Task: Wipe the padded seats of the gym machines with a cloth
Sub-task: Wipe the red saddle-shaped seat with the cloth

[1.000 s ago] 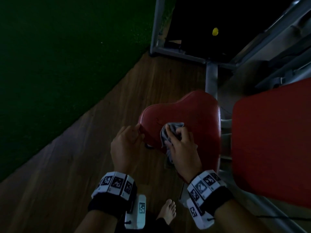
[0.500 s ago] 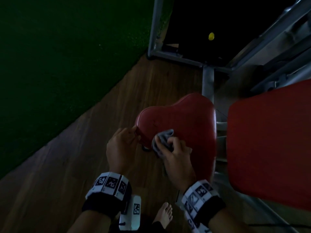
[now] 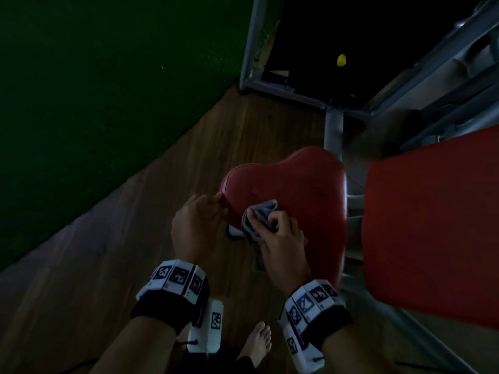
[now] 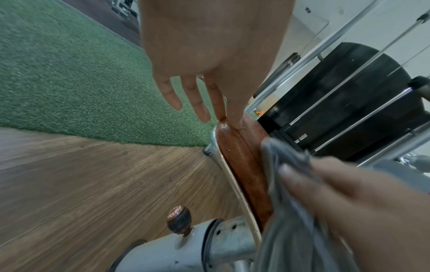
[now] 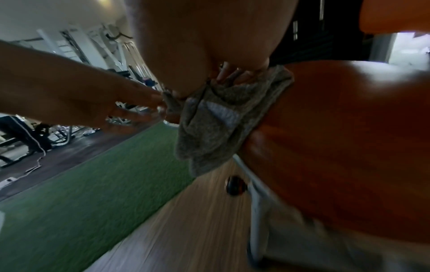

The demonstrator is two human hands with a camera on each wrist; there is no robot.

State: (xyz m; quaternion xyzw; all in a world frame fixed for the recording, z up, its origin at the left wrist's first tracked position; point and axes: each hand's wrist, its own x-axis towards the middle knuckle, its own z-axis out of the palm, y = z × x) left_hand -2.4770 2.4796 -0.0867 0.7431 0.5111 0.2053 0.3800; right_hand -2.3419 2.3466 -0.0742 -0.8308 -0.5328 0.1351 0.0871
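Note:
A red padded seat [image 3: 299, 190] sits on a grey metal post in the middle of the head view. My right hand [image 3: 278, 236] grips a bunched grey cloth [image 3: 259, 214] and presses it on the seat's near left part; the cloth [image 5: 216, 117] hangs over the seat's edge. My left hand [image 3: 197, 220] rests at the seat's left rim with straight fingers [image 4: 218, 103] touching the edge of the seat [image 4: 242, 156]. A second red pad [image 3: 432, 233] stands to the right.
Wooden floor [image 3: 135, 265] lies under the seat, green turf [image 3: 94, 90] to the left. A grey machine frame [image 3: 334, 130] and dark weight stack stand behind. An adjustment knob [image 4: 179, 219] sticks out under the seat. My bare foot [image 3: 259, 341] is below.
My right hand has drawn the cloth left and toward me across the seat, down to its near left edge. The left hand has stayed at the rim.

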